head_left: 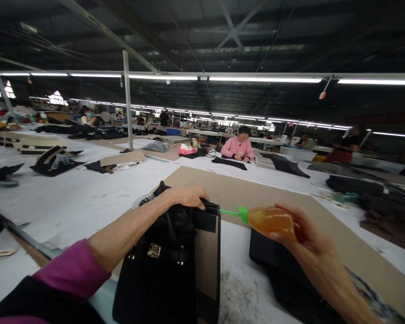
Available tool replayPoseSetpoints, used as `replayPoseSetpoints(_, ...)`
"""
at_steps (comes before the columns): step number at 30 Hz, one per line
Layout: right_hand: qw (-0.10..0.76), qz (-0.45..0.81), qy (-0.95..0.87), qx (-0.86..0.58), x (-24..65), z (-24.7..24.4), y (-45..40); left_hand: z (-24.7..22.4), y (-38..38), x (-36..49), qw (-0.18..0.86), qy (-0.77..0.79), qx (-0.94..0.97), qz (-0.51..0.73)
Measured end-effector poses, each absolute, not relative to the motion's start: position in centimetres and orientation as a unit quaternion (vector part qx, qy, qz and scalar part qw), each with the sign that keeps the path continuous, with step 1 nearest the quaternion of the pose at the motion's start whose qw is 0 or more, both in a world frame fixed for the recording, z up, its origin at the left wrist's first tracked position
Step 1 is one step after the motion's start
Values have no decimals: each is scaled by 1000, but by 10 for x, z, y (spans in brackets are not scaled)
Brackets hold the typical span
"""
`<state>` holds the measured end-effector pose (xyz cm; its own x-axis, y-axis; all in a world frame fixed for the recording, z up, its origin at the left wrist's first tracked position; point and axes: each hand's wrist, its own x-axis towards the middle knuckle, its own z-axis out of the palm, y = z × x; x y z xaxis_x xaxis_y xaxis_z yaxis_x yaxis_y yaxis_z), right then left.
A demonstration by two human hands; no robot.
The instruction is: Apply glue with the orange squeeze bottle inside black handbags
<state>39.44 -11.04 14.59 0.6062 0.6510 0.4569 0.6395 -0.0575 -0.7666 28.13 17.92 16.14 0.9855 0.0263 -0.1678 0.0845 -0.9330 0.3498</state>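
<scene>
Our left hand [189, 196] gripped one black handbag [165, 261] | right hand [303, 238] clasped one amber squeeze bottle [270, 220] | we counted one green nozzle [234, 212]

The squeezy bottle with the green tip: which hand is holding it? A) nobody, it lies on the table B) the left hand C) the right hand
C: the right hand grips the amber squeeze bottle, while the left hand rests on the black handbag.

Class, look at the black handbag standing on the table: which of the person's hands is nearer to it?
Left. The left hand rests on the top edge of the black handbag, touching it. The right hand is off to the bag's right, holding an orange squeeze bottle clear of it.
</scene>
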Motion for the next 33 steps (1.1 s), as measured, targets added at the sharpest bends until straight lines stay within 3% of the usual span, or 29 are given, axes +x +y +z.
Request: replayPoseSetpoints(33,531,31,-436,-726,410,124,-107,149,172,293,149,33,985,-83)
